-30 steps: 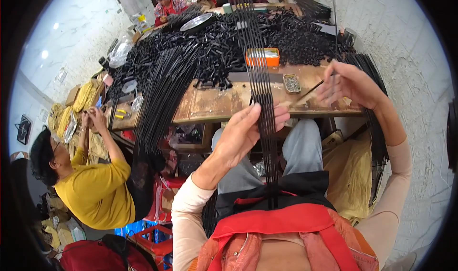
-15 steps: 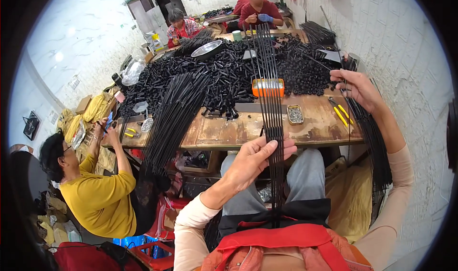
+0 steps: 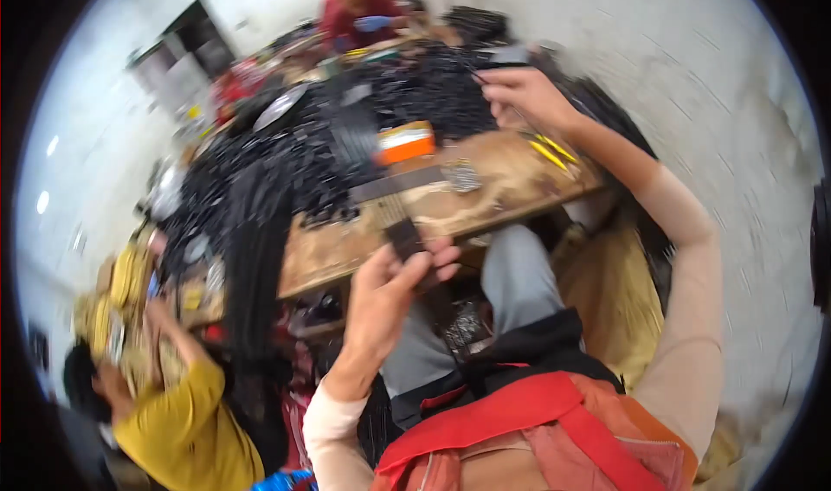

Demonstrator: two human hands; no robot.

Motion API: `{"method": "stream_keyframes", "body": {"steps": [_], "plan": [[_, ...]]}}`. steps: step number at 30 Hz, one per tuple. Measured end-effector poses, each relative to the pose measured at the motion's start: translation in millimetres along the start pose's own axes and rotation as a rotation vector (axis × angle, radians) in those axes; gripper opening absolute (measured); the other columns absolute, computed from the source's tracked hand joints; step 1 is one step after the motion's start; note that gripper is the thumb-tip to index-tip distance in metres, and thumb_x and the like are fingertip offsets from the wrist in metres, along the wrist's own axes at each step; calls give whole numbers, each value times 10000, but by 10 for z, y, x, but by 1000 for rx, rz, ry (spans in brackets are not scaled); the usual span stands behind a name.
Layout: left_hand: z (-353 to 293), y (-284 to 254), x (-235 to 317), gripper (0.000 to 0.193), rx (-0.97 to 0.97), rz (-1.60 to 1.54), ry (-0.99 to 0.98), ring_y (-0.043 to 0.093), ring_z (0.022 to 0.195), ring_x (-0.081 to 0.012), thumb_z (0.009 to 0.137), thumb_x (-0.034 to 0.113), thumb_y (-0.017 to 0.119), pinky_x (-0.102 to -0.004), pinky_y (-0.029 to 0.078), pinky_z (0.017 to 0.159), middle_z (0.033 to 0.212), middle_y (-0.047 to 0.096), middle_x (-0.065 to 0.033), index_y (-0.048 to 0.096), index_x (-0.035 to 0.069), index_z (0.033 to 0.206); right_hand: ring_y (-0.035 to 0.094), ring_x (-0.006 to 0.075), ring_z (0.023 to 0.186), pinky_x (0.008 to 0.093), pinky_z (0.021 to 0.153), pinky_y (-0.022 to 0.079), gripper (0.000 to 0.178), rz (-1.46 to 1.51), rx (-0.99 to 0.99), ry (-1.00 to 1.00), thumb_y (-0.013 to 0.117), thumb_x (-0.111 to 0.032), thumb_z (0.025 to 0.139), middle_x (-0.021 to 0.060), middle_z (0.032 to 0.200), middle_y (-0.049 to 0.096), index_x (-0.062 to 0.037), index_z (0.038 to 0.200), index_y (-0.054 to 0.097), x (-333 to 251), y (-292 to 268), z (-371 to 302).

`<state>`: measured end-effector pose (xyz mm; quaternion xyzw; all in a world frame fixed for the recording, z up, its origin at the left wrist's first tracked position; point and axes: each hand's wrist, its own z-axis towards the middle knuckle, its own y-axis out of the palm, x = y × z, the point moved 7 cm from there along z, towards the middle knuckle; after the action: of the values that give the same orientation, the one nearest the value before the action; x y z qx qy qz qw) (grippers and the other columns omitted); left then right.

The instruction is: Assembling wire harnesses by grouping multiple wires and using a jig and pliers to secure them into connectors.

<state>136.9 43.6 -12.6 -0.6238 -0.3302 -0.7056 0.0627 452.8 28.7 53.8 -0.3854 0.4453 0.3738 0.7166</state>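
The view is smeared by motion. My left hand [image 3: 385, 294] is closed round a bundle of thin black rods [image 3: 402, 233], thumb across the front, above my lap. The rods' upper ends fan out toward the table and blur there. My right hand [image 3: 530, 97] is raised over the right side of the table, its thumb and fingers pinched together. A thin dark rod [image 3: 473, 74] shows at its fingertips; its full length is too blurred to follow. Below this hand lie yellow-handled pliers [image 3: 554, 151].
An orange box [image 3: 407, 145] and a small tin of metal bits [image 3: 461, 176] stand on the wooden table [image 3: 502, 179]. Black parts [image 3: 320, 175] heap behind them. A large rod bundle [image 3: 258, 249] overhangs the table's left. A person in yellow [image 3: 186, 422] works at left; another [image 3: 355, 15] sits opposite.
The whole view has swung, shifting the table leftward and tilting it. My left hand still grips its rods, which lean further left. My right hand has moved away from the hanging rods at right.
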Motion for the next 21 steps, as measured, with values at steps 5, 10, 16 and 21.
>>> {"method": "stream_keyframes", "body": {"steps": [5, 10, 16, 21], "plan": [[19, 291, 103, 455, -122, -117, -38, 560, 1230, -357, 1056, 219, 397, -465, 447, 1070, 1330, 534, -262, 393, -102, 1379, 599, 95, 623, 288, 564, 501, 460, -786, 448, -40, 612, -82, 885, 63, 841, 653, -64, 1343, 572, 667, -1716, -177], [117, 368, 42, 464, -164, -51, -50, 545, 1247, -360, 1068, 236, 363, -448, 419, 1101, 1340, 519, -278, 387, -113, 1374, 673, 294, 801, 399, 772, 521, 402, -1211, 520, -85, 644, -129, 870, 164, 920, 699, -36, 1260, 619, 1337, -2780, -628], [202, 391, 5, 408, -114, -37, -48, 531, 1266, -349, 1062, 157, 356, -432, 425, 1093, 1340, 532, -250, 404, -104, 1371, 478, 373, 1280, 458, 1059, 371, 635, -1266, 428, 16, 528, -465, 961, 252, 1373, 514, -8, 1397, 465, 1240, -2187, -252], [359, 408, -66, 449, -234, -97, -110, 522, 1277, -336, 1039, 165, 432, -454, 423, 1090, 1387, 496, -243, 379, -97, 1400, 538, 301, 1253, 410, 1075, 419, 695, 320, -312, 72, 351, -540, 1023, 223, 1356, 536, -27, 1491, 324, -160, 389, -187]]}}
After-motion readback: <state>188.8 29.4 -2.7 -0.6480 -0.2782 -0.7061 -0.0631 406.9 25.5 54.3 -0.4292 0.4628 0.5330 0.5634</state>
